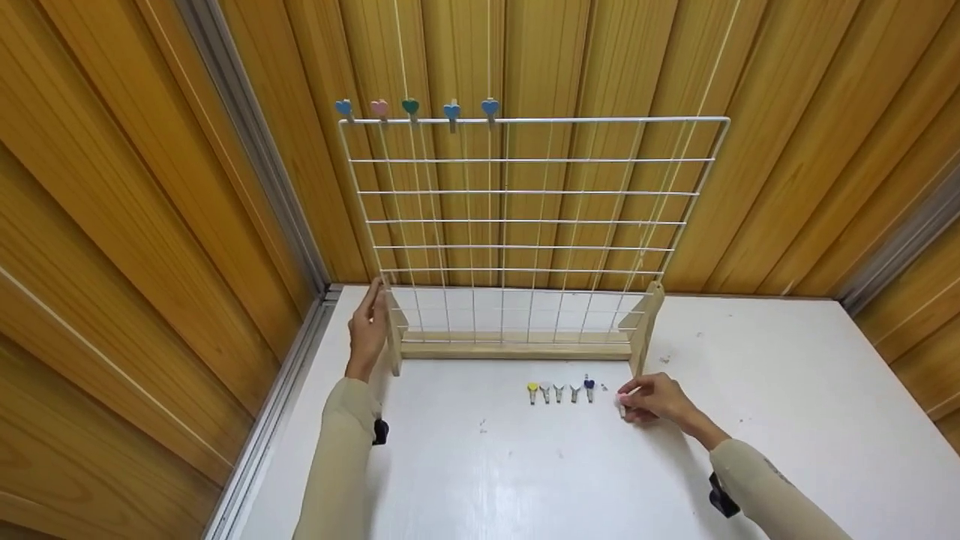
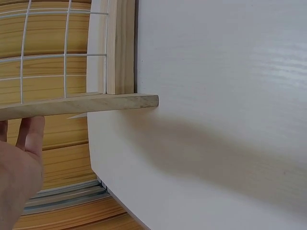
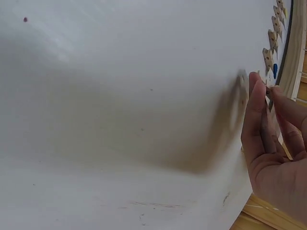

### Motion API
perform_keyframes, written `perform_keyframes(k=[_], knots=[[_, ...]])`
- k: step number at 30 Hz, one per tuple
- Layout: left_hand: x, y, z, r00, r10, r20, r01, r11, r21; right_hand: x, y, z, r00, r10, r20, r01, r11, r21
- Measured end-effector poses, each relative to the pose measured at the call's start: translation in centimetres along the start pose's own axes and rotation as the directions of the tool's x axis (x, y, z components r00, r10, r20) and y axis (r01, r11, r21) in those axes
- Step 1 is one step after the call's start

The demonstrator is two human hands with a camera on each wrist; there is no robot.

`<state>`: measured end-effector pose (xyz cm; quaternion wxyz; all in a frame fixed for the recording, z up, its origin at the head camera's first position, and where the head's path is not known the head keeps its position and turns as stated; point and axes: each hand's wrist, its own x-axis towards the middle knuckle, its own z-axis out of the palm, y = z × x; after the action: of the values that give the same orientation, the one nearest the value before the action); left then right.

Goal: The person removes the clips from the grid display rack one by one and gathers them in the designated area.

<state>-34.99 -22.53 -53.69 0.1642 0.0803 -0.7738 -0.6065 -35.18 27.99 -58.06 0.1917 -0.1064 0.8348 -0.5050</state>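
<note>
At the stand's left side, my left hand (image 1: 366,334) rests its fingertips on the outer face of the wooden side post (image 2: 81,104). My right hand (image 1: 654,397) pinches a small wooden clothespin with a pink heart (image 1: 622,402) between thumb and fingers, low over the white table by the stand's right foot. In the right wrist view, the fingers (image 3: 255,103) mostly hide that clothespin. Left of this hand lies a row of clothespins, among them one with a yellow heart (image 1: 532,391) and one with a navy heart (image 1: 589,388).
A white wire grid (image 1: 502,193) stands upright in the wooden base (image 1: 517,350). Several heart clothespins are clipped along the left part of its top wire, including a pink one (image 1: 379,109) and a green one (image 1: 410,107). Wood-panelled walls (image 1: 615,45) enclose the white table (image 1: 480,465).
</note>
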Motion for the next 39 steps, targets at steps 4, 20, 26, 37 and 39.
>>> perform_keyframes(k=[4, 20, 26, 37, 39], knots=[[-0.4, 0.8, -0.2, 1.000, 0.025, 0.008, -0.024, 0.999, -0.020, 0.1, 0.3, 0.3, 1.000, -0.020, -0.020, 0.020, 1.000, -0.004], [0.0, 0.0, -0.9, 1.000, 0.021, -0.017, -0.021, 1.000, -0.006, 1.8, 0.0, 1.9, 0.999, 0.030, -0.032, -0.029, 0.998, 0.057], [-0.1, -0.2, -0.6, 1.000, 0.019, -0.016, -0.019, 1.000, -0.014, 2.3, 0.0, 2.1, 0.996, 0.051, -0.071, -0.047, 0.997, 0.055], [0.0, -0.5, 0.1, 1.000, 0.020, -0.016, -0.020, 1.000, -0.020, 2.8, 0.1, 2.2, 0.996, 0.028, -0.083, -0.024, 0.999, 0.047], [0.0, -0.5, 0.0, 1.000, 0.022, -0.014, -0.022, 0.999, -0.027, 2.9, 0.2, 2.2, 0.996, 0.028, -0.082, -0.025, 0.999, 0.041]])
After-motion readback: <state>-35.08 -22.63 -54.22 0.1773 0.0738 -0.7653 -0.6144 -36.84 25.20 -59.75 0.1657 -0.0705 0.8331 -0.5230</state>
